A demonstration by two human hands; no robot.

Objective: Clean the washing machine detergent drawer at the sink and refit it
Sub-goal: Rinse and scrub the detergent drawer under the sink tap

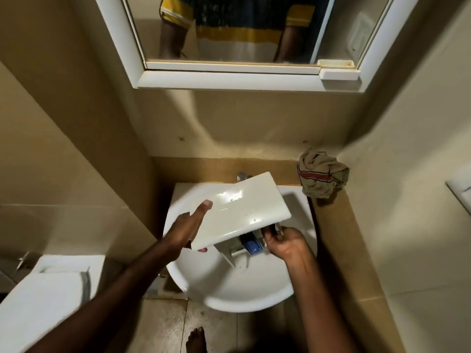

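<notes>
Detergent drawer [239,210] held above sink [229,289], front panel up, wet. Left hand [187,225] cradles panel edge, thumb straight on top. Right hand [283,242] fingers curl round drawer body beside blue insert [252,247]. Rigid, light plastic, likely slippery; grip by body walls.

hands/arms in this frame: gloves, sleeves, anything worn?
No gloves. Left hand and right hand are bare, as are both forearms up to the frame edge. No watch, ring or band shows. The mirror reflects short sleeves with yellow cuffs on a dark, yellow and white striped shirt.
</notes>
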